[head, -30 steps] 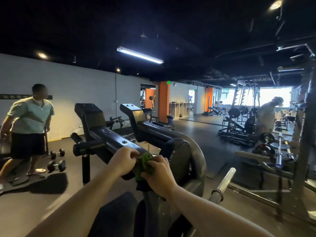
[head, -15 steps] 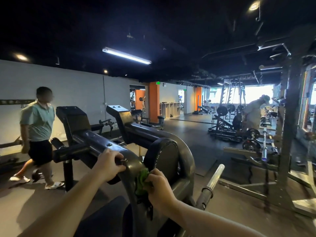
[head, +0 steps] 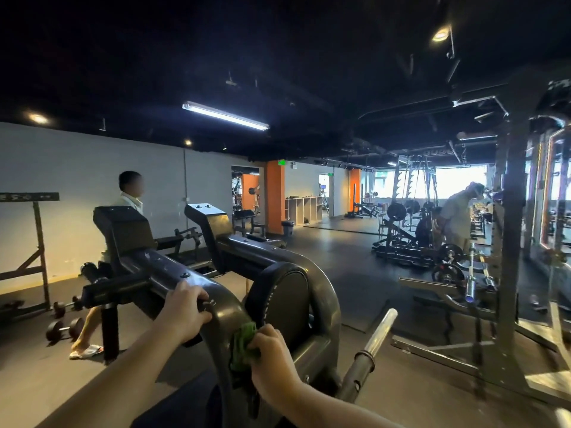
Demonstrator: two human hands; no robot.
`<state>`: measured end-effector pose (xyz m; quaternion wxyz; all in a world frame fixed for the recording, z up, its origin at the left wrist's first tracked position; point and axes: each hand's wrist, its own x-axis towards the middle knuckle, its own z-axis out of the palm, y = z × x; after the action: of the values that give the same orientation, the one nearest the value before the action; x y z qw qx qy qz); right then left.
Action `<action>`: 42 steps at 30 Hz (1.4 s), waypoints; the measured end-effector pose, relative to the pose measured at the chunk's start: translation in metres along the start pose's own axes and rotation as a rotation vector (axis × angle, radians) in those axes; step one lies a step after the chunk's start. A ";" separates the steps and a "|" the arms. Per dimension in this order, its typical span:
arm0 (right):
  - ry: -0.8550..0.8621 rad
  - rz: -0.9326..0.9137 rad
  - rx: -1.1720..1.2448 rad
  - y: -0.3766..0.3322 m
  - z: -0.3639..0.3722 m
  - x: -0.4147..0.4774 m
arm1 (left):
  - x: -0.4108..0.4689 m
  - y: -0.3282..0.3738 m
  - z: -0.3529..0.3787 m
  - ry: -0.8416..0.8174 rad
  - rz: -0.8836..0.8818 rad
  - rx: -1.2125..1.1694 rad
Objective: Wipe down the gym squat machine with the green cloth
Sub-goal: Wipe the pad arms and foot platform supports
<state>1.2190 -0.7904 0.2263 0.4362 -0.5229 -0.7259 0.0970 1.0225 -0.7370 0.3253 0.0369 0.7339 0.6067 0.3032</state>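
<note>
Right hand (head: 273,355) clamps green cloth (head: 242,347) against curved arm of squat machine (head: 222,307). Left hand (head: 185,308) grips arm just above cloth, bracing. Advice: firm pressure, follow curve downward, refold when soiled.

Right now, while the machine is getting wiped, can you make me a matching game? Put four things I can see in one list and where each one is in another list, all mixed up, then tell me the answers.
Things
1. cloth
2. left hand
3. dumbbells
4. silver bar

Places
A. on the floor at the far left
B. bunched in the right hand, against the curved frame of the machine
C. sticking out on the right side of the machine
D. gripping the top of the curved frame

Pairs: 1-B, 2-D, 3-A, 4-C
</note>
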 end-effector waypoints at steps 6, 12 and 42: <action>-0.016 0.111 -0.018 -0.025 -0.051 0.014 | -0.020 0.025 0.002 0.039 0.003 -0.041; -0.016 0.185 0.241 -0.056 -0.090 0.041 | -0.037 0.054 -0.009 -0.209 -0.198 -0.666; 0.050 0.422 0.368 -0.290 0.052 -0.071 | -0.182 -0.164 -0.182 -0.461 -0.058 -0.579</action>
<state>0.9902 -0.9597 0.3311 0.5120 -0.5765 -0.5601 0.3030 0.7762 -0.9175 0.3313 0.3874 0.7246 0.4920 0.2877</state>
